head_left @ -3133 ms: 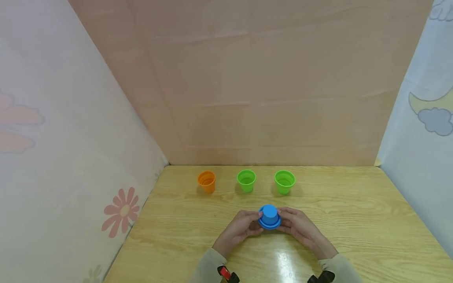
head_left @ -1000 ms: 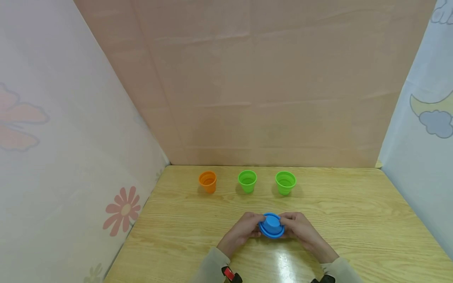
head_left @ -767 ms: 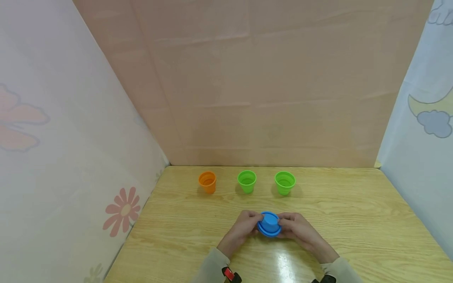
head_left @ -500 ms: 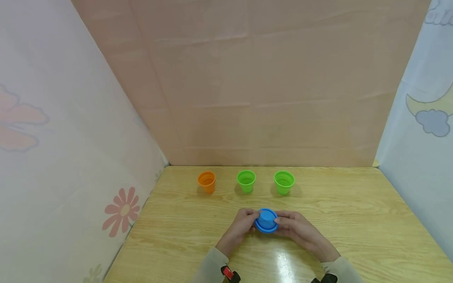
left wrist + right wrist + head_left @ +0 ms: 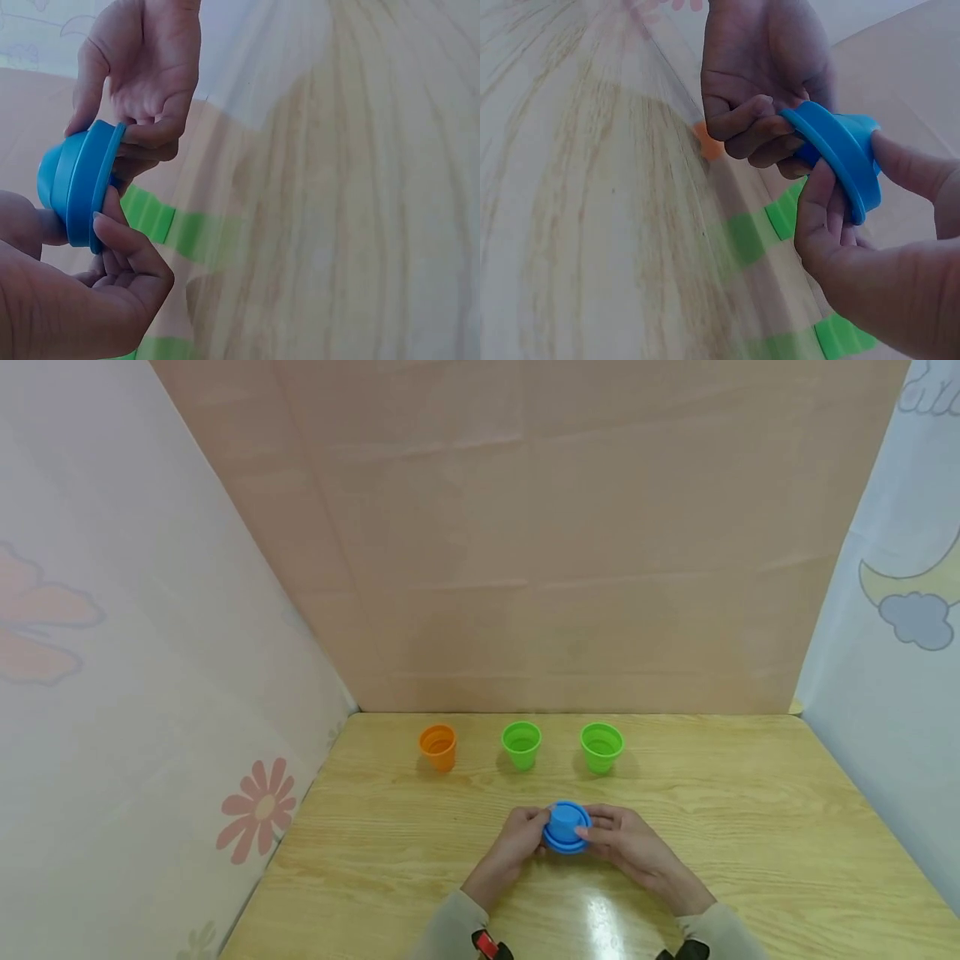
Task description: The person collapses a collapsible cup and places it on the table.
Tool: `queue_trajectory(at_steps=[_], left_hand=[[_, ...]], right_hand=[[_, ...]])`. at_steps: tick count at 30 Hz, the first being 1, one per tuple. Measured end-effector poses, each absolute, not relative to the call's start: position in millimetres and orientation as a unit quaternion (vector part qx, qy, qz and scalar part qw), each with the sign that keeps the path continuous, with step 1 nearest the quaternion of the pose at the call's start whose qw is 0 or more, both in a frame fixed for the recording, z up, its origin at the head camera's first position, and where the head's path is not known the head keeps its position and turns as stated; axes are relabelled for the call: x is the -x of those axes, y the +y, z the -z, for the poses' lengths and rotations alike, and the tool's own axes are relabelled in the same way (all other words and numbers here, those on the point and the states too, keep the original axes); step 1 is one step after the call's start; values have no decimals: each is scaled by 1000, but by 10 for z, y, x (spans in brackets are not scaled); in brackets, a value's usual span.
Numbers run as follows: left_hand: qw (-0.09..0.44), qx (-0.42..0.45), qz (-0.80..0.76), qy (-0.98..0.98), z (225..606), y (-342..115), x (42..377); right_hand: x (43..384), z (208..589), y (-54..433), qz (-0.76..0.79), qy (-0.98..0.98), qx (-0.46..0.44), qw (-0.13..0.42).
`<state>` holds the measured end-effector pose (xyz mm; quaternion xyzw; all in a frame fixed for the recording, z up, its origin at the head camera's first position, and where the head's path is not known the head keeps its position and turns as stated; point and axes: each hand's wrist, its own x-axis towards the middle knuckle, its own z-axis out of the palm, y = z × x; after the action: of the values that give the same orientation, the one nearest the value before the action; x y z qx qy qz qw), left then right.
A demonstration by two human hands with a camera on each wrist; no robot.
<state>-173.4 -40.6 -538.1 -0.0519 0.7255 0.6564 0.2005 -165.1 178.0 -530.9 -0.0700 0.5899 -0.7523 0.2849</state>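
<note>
A blue collapsible cup (image 5: 566,828) is held between both hands over the table, its base turned up toward the head camera and its rim below. My left hand (image 5: 516,842) grips its left side, thumb on the stepped wall and fingers curled under the rim. From the right, my right hand (image 5: 628,847) pinches it, thumb pressing near the base. In the left wrist view the cup (image 5: 79,187) shows its stepped wall, partly folded. The right wrist view shows fingers of both hands reaching inside the cup (image 5: 840,154) past its rim.
Behind the hands an orange cup (image 5: 438,748), a green cup (image 5: 522,745) and a second green cup (image 5: 602,747) stand upright in a row on the wooden table (image 5: 750,810). A brown board (image 5: 525,568) closes off the back, with patterned white cloth (image 5: 150,610) at the sides.
The blue cup tipped toward the person, then came slightly back and left. Its base sticks out less than about three seconds ago. My right thumb has shifted farther onto the base. The other cups stayed put.
</note>
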Motion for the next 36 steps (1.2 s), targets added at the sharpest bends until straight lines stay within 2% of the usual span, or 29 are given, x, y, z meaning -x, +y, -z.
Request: queue_trajectory(at_steps=[13,27,36], left_hand=[[207,35,-667,715,5358,-404,1722],[301,-36,-752,585,5340,-580,1753],[285,-38,-757,586,5370,-572,1772]], right_hand=[[1645,5293,1740,722,646,42,247],[1635,5285,1790,728,641,22,240],[1639,5248,1776,727,640,34,246]])
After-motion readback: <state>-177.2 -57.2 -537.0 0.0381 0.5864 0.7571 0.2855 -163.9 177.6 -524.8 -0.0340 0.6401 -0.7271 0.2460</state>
